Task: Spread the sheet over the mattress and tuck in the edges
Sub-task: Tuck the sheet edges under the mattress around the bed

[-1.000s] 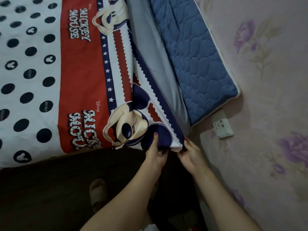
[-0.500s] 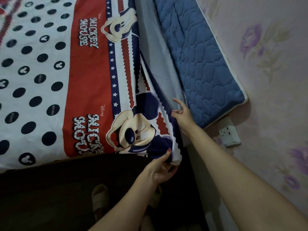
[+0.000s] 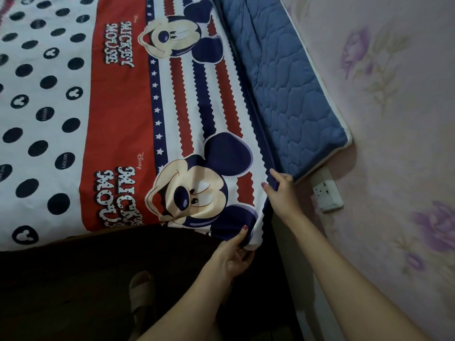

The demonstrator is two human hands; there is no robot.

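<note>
At the wall-side corner of the bed, the sheet (image 3: 128, 114) already lies flat over the mattress (image 3: 283, 77), its corner pinched in the left hand (image 3: 232, 258) and its side edge gripped by the right hand (image 3: 280, 193), tucking not yet done

The sheet (image 3: 118, 124) bears "MICKEY MOUSE" in white lettering on its red band twice, once far and once near, both seen upside down. A small "Disney" script sits beside the near lettering. Some black dots on the white part carry tiny "MICKEY" text.
</note>
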